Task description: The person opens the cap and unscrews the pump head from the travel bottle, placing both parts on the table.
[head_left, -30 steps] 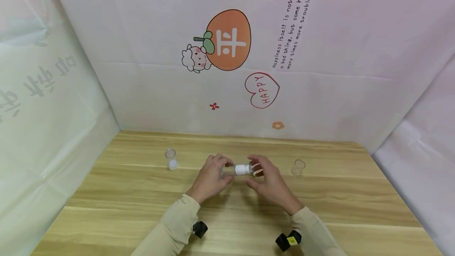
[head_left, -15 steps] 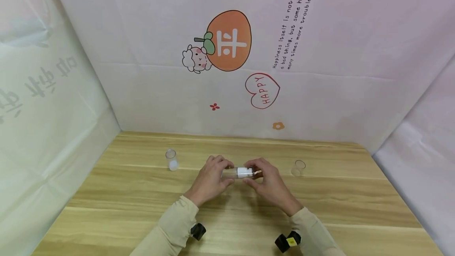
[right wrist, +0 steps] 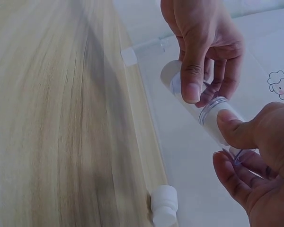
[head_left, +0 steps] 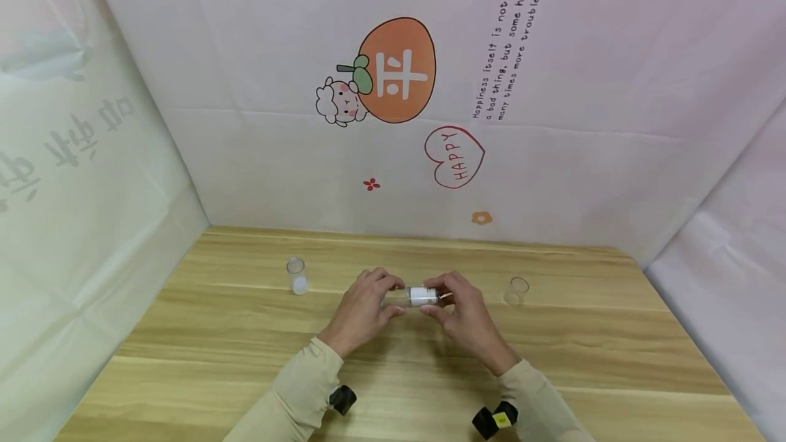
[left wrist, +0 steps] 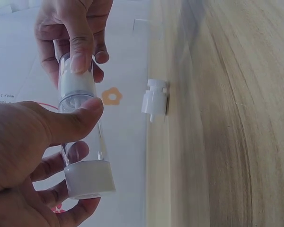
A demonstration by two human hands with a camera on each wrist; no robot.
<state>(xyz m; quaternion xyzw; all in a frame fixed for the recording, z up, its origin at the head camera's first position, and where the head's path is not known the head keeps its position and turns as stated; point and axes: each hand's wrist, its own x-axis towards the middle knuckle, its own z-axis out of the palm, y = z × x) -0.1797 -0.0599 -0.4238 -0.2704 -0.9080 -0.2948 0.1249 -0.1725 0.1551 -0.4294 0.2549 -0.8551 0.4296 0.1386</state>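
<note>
Low over the table's middle, my left hand (head_left: 362, 305) holds a clear bottle (left wrist: 90, 179) with a white base, thumb and fingers curled round it. My right hand (head_left: 463, 312) pinches a white insert inside a clear sleeve (head_left: 424, 297) at the bottle's right end. The two parts lie in one line, and a ridged clear collar (right wrist: 213, 111) shows between the hands in the right wrist view. A white pump head (left wrist: 155, 99) with a short spout stands on the table beyond them; my right hand mostly hides it in the head view.
A second clear bottle (head_left: 297, 275) with a white base stands at the table's back left. A clear cap (head_left: 516, 290) stands at the back right. Printed cloth walls (head_left: 552, 176) rise behind and beside the wooden table (head_left: 215, 346).
My right thumb and fingers have closed in on the white insert's sleeve from a looser spread. The sleeve has turned slightly, and my left hand keeps its hold with barely any shift.
</note>
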